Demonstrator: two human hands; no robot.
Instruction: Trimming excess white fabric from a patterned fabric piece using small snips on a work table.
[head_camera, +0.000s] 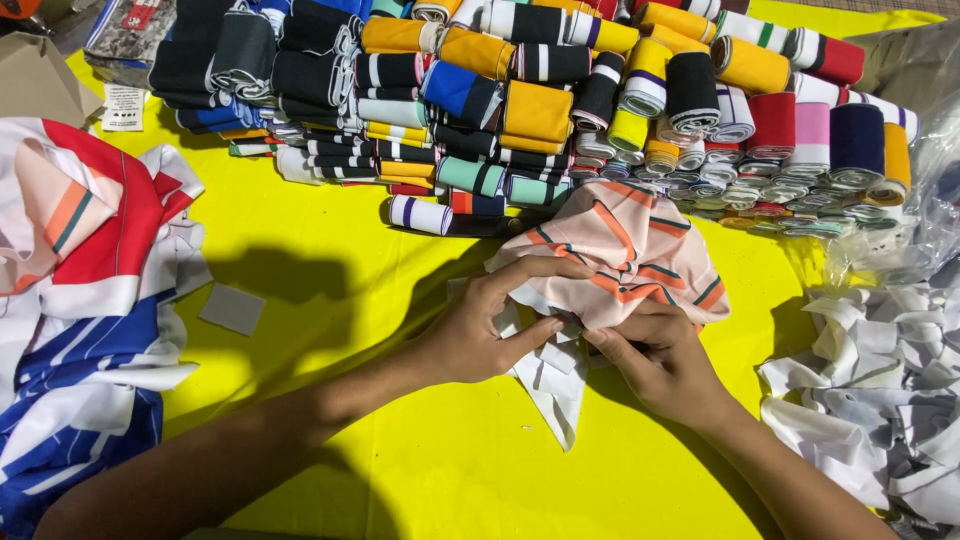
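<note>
Yellow-covered table (330, 480) at centre: left hand (478, 335) and right hand (662, 362) pinch a peach striped fabric piece (620, 255), fingers closed on its white hem, soft, light, limp, with rolled trims (560, 90) at twelve o'clock.

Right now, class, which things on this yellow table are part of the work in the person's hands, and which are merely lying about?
In hand:
- peach striped fabric piece
- left hand
- right hand

Lying about:
- rolled striped knit bands
- small grey square patch
- red, white and blue fabric stack
- crumpled white strips
- yellow table
</note>
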